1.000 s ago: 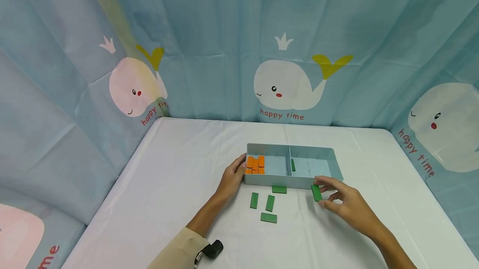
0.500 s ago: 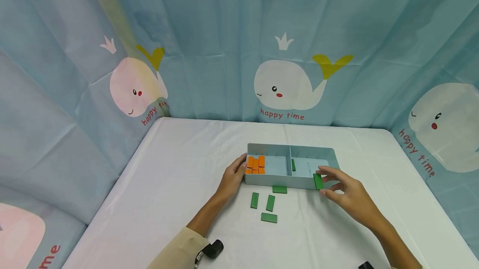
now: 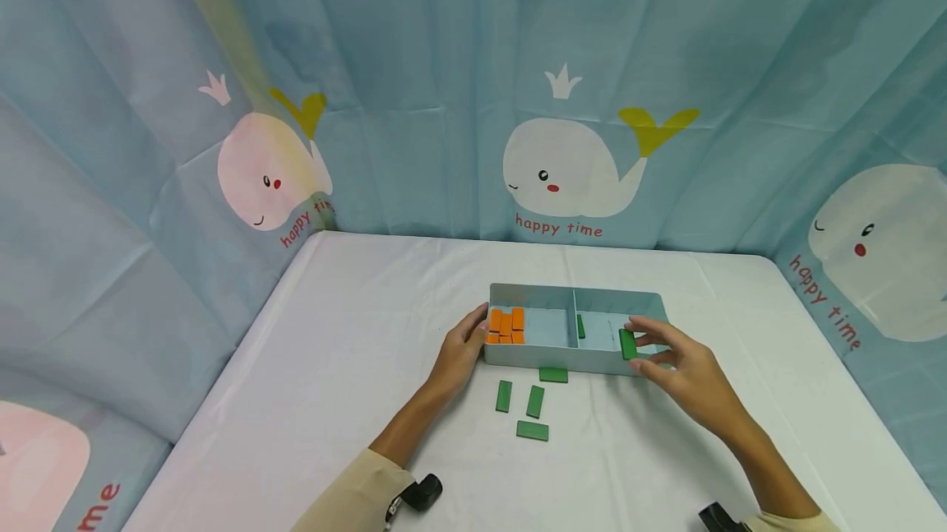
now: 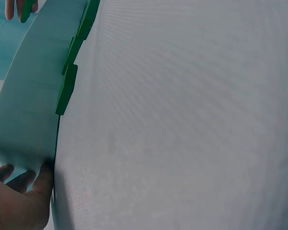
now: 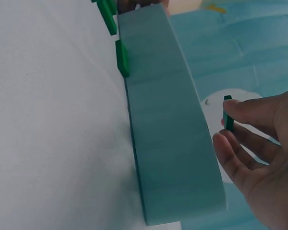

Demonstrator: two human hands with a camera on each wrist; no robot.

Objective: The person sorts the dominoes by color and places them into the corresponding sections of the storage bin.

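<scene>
My right hand (image 3: pixel 691 372) pinches a green domino-like block (image 3: pixel 627 344) between thumb and fingers, above the right compartment of the blue-grey divided box (image 3: pixel 547 358). In the right wrist view this green block (image 5: pixel 228 113) is upright, higher than the box's rim. My left hand (image 3: pixel 455 359) holds the box's left end; its bent fingers touch the end in the left wrist view. One green block (image 3: pixel 580 326) stands against the divider inside the right compartment. Several orange blocks (image 3: pixel 506 325) fill the left part of the left compartment.
Several green blocks lie on the white table (image 3: pixel 355 351) in front of the box, including one near its front wall (image 3: pixel 553 375) and a lower one (image 3: pixel 533 431). A blue whale-print curtain (image 3: pixel 414 170) surrounds the table's back and sides.
My right hand has lifted the green block from in front of the box up and over its front wall. The left hand and the box stay where they were.
</scene>
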